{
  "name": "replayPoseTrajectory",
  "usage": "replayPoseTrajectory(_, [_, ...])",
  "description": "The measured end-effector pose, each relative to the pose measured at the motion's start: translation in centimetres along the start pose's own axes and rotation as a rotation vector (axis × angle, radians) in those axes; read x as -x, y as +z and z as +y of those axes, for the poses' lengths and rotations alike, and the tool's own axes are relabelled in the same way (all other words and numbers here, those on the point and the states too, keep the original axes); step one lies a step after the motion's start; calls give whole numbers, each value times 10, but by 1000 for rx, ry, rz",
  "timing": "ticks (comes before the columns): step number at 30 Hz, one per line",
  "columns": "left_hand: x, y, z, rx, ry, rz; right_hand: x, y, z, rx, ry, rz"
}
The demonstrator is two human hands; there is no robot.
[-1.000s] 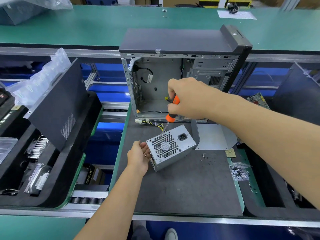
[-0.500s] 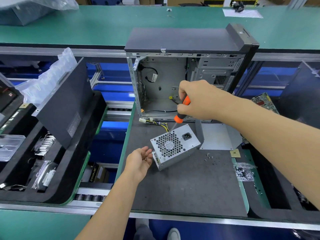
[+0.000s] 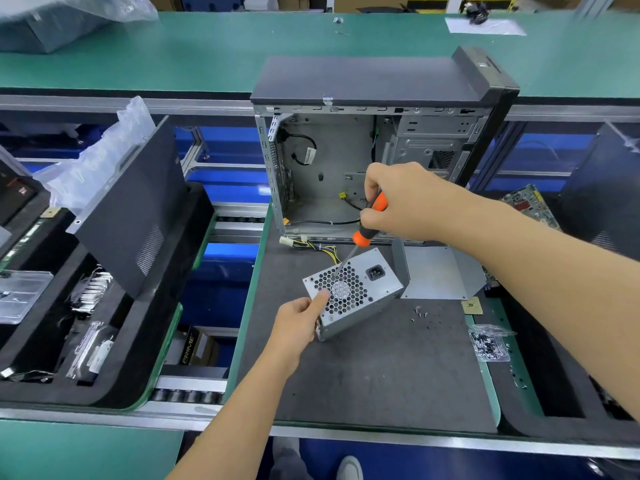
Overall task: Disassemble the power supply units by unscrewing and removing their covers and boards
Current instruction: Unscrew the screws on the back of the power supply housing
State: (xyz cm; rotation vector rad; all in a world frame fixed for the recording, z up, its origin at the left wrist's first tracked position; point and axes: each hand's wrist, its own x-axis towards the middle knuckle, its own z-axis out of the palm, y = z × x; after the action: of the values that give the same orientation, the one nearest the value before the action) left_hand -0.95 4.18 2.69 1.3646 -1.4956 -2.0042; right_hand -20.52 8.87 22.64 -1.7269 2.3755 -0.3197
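i see the open computer case point(image 3: 346, 161) upright at the back of the dark mat point(image 3: 363, 375). the power supply unit point(image 3: 356, 292) sits tilted just before it (fan grille up). my left hand point(image 3: 298, 323) grips its near corner; my right hand point(image 3: 405, 202) clasps the screwdriver point(image 3: 367, 223), tip on the grille.

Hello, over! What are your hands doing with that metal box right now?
Right hand grips screwdriver, tip on grille. Left hand holds power supply tilted on mat. Nothing blocking.
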Motion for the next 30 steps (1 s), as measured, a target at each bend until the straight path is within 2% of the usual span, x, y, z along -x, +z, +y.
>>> replayPoseTrajectory(6, [-5,9,-3,-2,38,53,2,2,0,0,-8,11])
replayPoseTrajectory(14, [-32,-3,21,-227,121,197,4,-1,1,-56,7,66])
replayPoseTrajectory(23, [-41,-17,19,-254,166,156,5,4,-6,-137,-27,33])
replayPoseTrajectory(30, [-35,-21,15,-220,106,141,5,7,-14,-139,-53,-39])
